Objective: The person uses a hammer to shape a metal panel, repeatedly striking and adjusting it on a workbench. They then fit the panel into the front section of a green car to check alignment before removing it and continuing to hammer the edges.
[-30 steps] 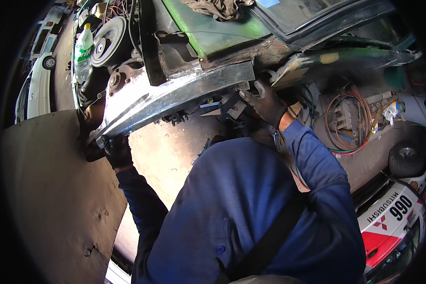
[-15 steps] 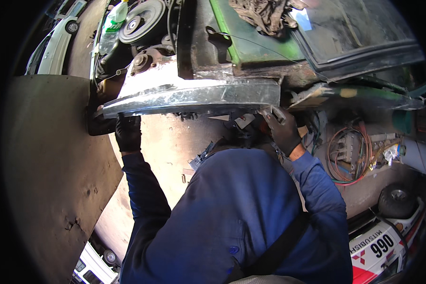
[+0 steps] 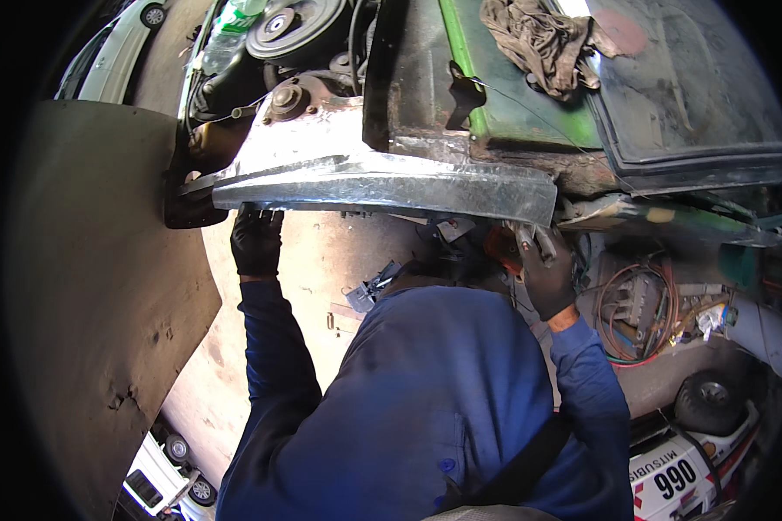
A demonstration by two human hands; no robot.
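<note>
A long, slightly curved sheet-metal strip lies along the side of a car's open engine bay, its outer face grey and shiny. At its left end my left hand, in a black glove, has its fingers curled up under the lower edge. My right hand, in a dark glove with worn, pale fingertips, pinches the lower edge near the right end. Behind the strip is a bare, brightly lit inner wing with a round mount. The strip hides where it meets the body.
A large brown panel stands at left. Above are a round air-filter housing, a plastic bottle and a crumpled rag on green bodywork. Coiled hoses and engine parts lie at right, near a white and red vehicle.
The whole view has shifted and turned slightly, so the car and strip appear farther right. Both hands keep their places on the strip, whose right end now looks lower.
</note>
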